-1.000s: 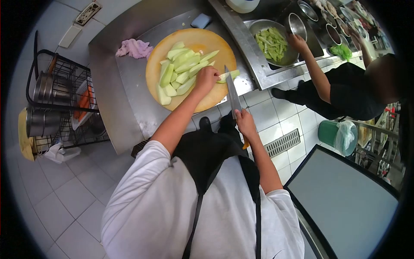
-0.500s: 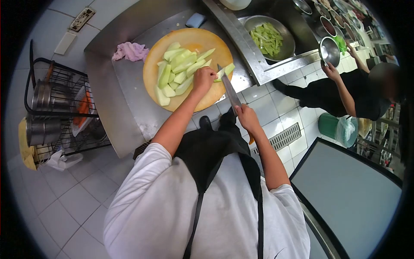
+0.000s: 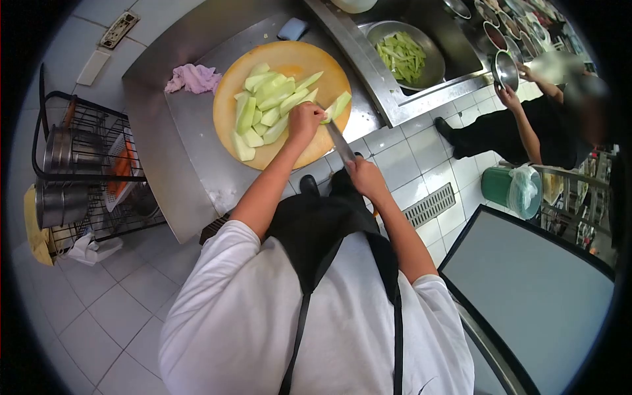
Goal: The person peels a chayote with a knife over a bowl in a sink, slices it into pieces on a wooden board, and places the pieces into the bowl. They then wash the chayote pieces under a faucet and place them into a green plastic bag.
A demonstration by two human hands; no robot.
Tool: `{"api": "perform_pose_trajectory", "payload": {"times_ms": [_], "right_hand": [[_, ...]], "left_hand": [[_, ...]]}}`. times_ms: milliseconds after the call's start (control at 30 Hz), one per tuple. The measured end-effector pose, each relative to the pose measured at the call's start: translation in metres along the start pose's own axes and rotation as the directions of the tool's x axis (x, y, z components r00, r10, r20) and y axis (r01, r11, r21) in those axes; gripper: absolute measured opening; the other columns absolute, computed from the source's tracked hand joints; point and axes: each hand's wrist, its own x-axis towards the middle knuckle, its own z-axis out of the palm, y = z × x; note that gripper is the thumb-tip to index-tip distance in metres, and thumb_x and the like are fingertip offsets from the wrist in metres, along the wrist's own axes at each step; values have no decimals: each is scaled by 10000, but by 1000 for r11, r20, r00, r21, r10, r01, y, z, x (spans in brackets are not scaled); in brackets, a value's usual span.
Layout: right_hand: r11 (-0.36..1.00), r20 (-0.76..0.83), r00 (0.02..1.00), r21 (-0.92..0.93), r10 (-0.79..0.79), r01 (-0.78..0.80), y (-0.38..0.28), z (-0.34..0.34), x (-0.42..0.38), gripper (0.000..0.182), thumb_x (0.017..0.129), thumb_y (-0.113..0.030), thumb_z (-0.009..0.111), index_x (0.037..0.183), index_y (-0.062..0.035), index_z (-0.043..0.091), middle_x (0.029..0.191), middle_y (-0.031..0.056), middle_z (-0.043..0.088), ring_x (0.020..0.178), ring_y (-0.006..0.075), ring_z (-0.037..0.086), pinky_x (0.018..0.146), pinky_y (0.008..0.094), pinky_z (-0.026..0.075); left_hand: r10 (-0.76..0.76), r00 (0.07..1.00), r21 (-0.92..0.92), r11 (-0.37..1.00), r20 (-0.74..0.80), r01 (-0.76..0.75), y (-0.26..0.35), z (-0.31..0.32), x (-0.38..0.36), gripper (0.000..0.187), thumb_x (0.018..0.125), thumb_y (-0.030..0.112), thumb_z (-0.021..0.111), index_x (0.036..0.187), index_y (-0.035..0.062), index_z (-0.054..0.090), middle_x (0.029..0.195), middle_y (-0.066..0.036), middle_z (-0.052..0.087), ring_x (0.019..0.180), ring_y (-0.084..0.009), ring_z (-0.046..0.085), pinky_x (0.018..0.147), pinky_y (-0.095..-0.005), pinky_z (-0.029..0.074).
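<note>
A round wooden cutting board (image 3: 303, 59) lies on the steel counter, with a pile of pale green vegetable pieces (image 3: 266, 102) on it. My left hand (image 3: 307, 122) is closed at the right of the pile, its fingertips at one pale green piece (image 3: 338, 106). My right hand (image 3: 367, 176) is wrapped round the handle of a large knife (image 3: 340, 141). The blade points up and left over the board's right edge, its tip beside the piece and close to my left fingers.
A pink cloth (image 3: 193, 78) and a blue sponge (image 3: 292, 29) lie on the counter. A bowl of cut greens (image 3: 431, 62) sits in the sink. At the right a person (image 3: 526, 125) holds a metal bowl (image 3: 506, 70). A wire rack (image 3: 92, 172) with pots stands left.
The knife and my right hand have moved a little left, the blade nearer my left hand. The other person has shifted, the metal bowl now more tilted. The whole view has moved slightly.
</note>
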Motion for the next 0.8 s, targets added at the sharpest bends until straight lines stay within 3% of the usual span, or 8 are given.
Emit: {"api": "perform_pose_trajectory", "payload": {"times_ms": [200, 300, 400, 500, 600, 667, 733, 800], "right_hand": [[999, 25, 999, -31, 43, -42, 2, 12, -25, 358, 1004, -303, 524, 872, 24, 588, 772, 302, 655, 759, 500, 647, 696, 578, 513], [997, 51, 998, -69, 35, -32, 7, -2, -46, 324, 1002, -288, 536, 881, 10, 579, 740, 281, 655, 727, 485, 651, 671, 572, 515], [993, 52, 998, -115, 22, -16, 5, -10, -57, 308, 999, -283, 546, 882, 0, 577, 721, 269, 653, 709, 478, 651, 660, 567, 516], [991, 56, 998, -131, 35, -28, -1, -20, -63, 302, 998, -287, 548, 891, -6, 580, 724, 266, 655, 710, 474, 652, 660, 568, 516], [991, 80, 995, -124, 66, -56, 4, -22, -68, 313, 1002, -307, 539, 906, -13, 589, 749, 266, 661, 740, 473, 655, 687, 572, 514], [991, 109, 990, -109, 93, -81, 14, -20, -73, 328, 1005, -326, 528, 918, -18, 596, 774, 266, 667, 770, 473, 656, 715, 574, 512], [990, 139, 983, -82, 124, -113, 26, -20, -79, 346, 1010, -348, 515, 931, -24, 604, 804, 264, 674, 806, 474, 656, 745, 576, 509], [986, 180, 969, -54, 167, -160, 35, -20, -87, 364, 1012, -367, 509, 940, -24, 609, 837, 260, 682, 837, 475, 654, 769, 569, 508]], "left_hand": [[50, 999, 104, 993, -9, -49, 1, -2, -12, 178, 773, 132, 791, 921, 42, 750, 907, -129, 703, 803, -294, 688, 733, -388, 533], [72, 997, 141, 988, -21, -68, 4, -3, -23, 222, 770, 92, 781, 967, 20, 706, 963, -149, 689, 933, -344, 665, 789, -439, 525], [67, 997, 39, 997, -46, -65, 3, -2, -29, 256, 762, 94, 783, 993, 21, 700, 970, -145, 680, 960, -356, 649, 824, -447, 518], [131, 991, 56, 990, 31, -132, 0, -6, -29, 253, 782, 103, 763, 1011, 23, 692, 989, -156, 674, 948, -365, 646, 829, -450, 519], [206, 968, 120, 967, 143, -223, -10, -10, -30, 291, 799, 151, 768, 1040, 6, 692, 943, -146, 663, 794, -309, 663, 736, -411, 526], [263, 957, 99, 956, 125, -275, -11, -14, -35, 293, 805, 158, 763, 1038, -4, 690, 901, -146, 661, 785, -318, 658, 733, -413, 525], [210, 974, 141, 965, 87, -221, -14, -15, -42, 284, 827, 164, 758, 1045, -2, 685, 891, -163, 672, 762, -315, 670, 707, -408, 528], [-117, 982, -53, 991, 146, 126, 10, -22, -43, 223, 883, 170, 727, 1018, -1, 680, 949, -170, 703, 740, -281, 698, 656, -380, 541]]}}
